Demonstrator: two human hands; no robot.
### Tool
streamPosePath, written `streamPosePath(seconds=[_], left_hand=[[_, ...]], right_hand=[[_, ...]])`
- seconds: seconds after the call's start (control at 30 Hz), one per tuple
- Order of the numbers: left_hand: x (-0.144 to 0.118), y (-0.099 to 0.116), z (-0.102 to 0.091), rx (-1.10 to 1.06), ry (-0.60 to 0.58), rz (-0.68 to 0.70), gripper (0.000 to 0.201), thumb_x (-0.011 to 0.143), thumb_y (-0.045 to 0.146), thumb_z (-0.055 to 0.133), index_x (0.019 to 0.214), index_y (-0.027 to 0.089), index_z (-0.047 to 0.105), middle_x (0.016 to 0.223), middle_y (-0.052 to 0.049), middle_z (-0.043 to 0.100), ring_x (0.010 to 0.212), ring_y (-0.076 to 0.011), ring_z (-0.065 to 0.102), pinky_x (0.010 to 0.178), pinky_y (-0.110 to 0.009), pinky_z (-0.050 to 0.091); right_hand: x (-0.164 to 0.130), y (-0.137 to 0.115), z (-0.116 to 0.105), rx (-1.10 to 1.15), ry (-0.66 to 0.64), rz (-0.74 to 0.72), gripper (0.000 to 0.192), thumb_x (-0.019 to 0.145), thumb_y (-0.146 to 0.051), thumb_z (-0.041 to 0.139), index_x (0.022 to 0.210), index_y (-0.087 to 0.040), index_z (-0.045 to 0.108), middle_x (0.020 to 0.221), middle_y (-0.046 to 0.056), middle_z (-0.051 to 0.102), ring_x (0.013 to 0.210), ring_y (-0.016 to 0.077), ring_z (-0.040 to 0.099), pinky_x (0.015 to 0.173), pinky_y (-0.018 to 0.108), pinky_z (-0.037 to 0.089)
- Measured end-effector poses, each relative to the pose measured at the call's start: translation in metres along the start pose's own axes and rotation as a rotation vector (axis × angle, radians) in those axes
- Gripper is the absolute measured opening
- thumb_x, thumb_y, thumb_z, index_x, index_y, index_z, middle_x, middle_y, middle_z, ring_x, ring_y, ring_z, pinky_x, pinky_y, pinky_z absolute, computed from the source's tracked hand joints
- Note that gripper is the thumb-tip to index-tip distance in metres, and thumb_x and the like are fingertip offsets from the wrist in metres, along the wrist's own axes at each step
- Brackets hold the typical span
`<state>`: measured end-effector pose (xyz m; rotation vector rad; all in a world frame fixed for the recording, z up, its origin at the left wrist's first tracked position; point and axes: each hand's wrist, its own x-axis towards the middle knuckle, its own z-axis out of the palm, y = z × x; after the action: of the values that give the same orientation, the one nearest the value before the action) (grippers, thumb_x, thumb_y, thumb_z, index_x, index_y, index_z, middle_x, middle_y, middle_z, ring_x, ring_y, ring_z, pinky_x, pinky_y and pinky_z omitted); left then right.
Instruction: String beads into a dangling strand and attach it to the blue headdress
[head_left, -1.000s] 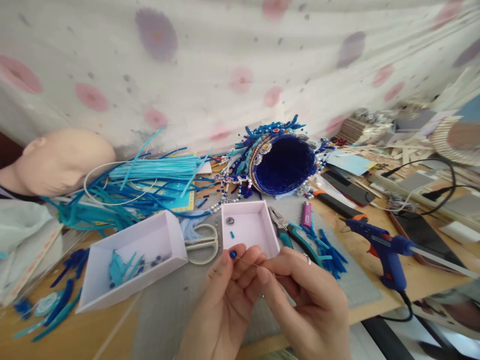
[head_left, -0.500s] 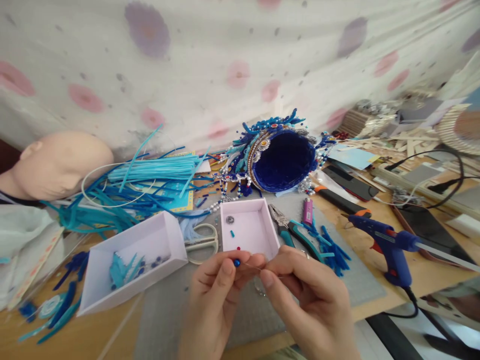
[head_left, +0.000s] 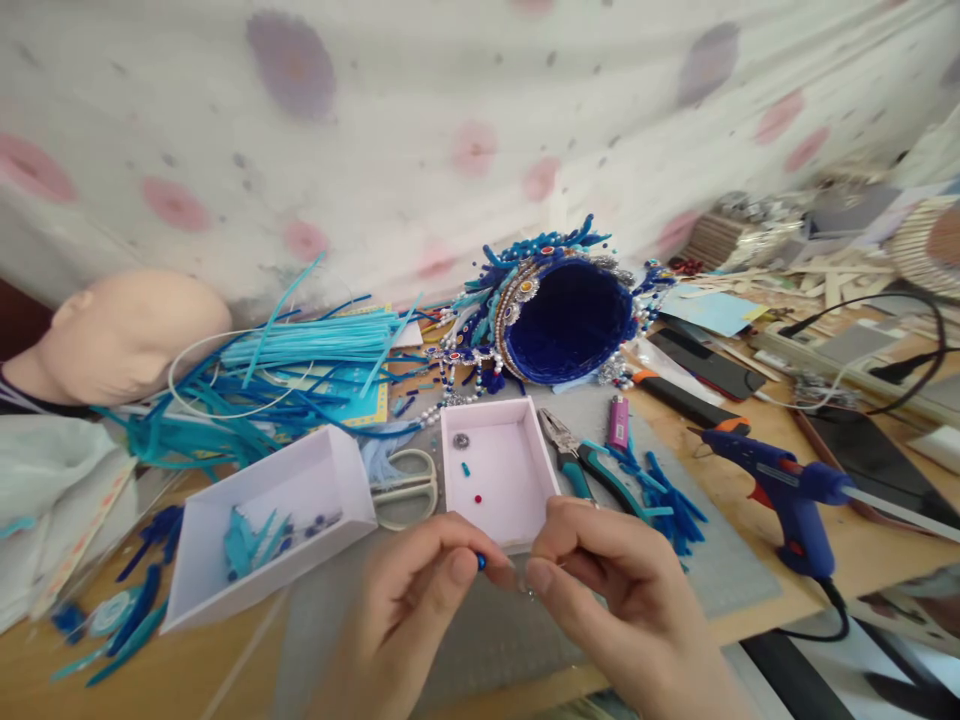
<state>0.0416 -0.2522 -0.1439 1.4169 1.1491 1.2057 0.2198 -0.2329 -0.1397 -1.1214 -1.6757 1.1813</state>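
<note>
Patterned cloth point(head_left: 405, 100) fills the background. Below it, wooden counter point(head_left: 172, 670), cluttered. Grey mat point(head_left: 322, 590) on the counter, mid-front, under the work area.

Beaded blue headpiece point(head_left: 566, 320) at back centre, on its side, hollow facing the camera. Mannequin head point(head_left: 150, 330) at far left, lying over. Turquoise stem bundle point(head_left: 315, 340) between those two, on top of loose darker stems.

Long white box point(head_left: 349, 475) left of centre, a few turquoise pieces and dark beads inside. Glue gun point(head_left: 799, 500) on its side at right, stick poking out the back.

Both hands low centre, fingertips close together just in front of the small tray. Left hand point(head_left: 420, 590): thumb and index closed, gripping the bead listed below. Right hand point(head_left: 607, 590): thumb and index closed in a pinch; whatever is between them is too fine to tell.

Small white tray point(head_left: 514, 460) behind the hands. Pliers point(head_left: 615, 490) right of it, jaws pointing away. Scissors point(head_left: 405, 488) between box and tray. Purple lighter point(head_left: 618, 420) beyond the pliers, near cut blue stems point(head_left: 667, 495).

Smallest: silver disc point(head_left: 461, 440) in tray; blue bead point(head_left: 481, 562) at left fingertips, near the tray's front edge; teal bit point(head_left: 466, 469) and red bead point(head_left: 478, 499), both in tray.
</note>
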Motion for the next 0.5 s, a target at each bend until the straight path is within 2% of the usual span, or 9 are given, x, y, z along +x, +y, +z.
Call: streamPosePath(seconds=[0.1,0.27,0.4,0.5], left_hand=[[-0.001,0.004,0.003,0.131,0.082,0.077,0.021,0.095,0.031,0.054,0.084,0.028,0.072,0.073,0.005,0.070,0.070,-0.0095,0.065,0.067,-0.014,0.047],[-0.001,0.008,0.020,0.197,0.320,0.205,0.022,0.091,0.026,0.058,0.075,0.026,0.072,0.068,0.006,0.070,0.061,-0.0096,0.061,0.061,-0.018,0.046],[0.001,0.011,0.030,0.261,0.425,0.304,0.021,0.089,0.020,0.059,0.077,0.028,0.075,0.063,0.006,0.069,0.058,-0.0118,0.061,0.059,-0.022,0.046],[0.003,0.012,0.034,0.323,0.474,0.364,0.021,0.083,0.013,0.065,0.082,0.031,0.075,0.065,0.007,0.071,0.060,-0.0125,0.063,0.061,-0.022,0.047]], right_hand=[[0.002,0.000,0.001,0.121,-0.054,0.095,0.028,0.088,-0.036,0.057,0.067,-0.019,0.060,0.061,-0.003,0.045,0.059,0.0124,0.037,0.054,0.027,0.028],[0.002,-0.001,0.003,0.379,-0.113,0.226,0.032,0.088,-0.045,0.062,0.069,-0.019,0.056,0.062,-0.004,0.045,0.060,0.0115,0.035,0.055,0.025,0.027],[0.000,-0.005,0.002,0.502,-0.115,0.249,0.033,0.086,-0.046,0.066,0.070,-0.019,0.056,0.066,-0.003,0.047,0.064,0.0119,0.038,0.060,0.023,0.032],[-0.001,-0.006,0.003,0.586,-0.128,0.244,0.032,0.086,-0.046,0.067,0.071,-0.019,0.057,0.066,-0.004,0.044,0.063,0.0113,0.035,0.060,0.022,0.033]])
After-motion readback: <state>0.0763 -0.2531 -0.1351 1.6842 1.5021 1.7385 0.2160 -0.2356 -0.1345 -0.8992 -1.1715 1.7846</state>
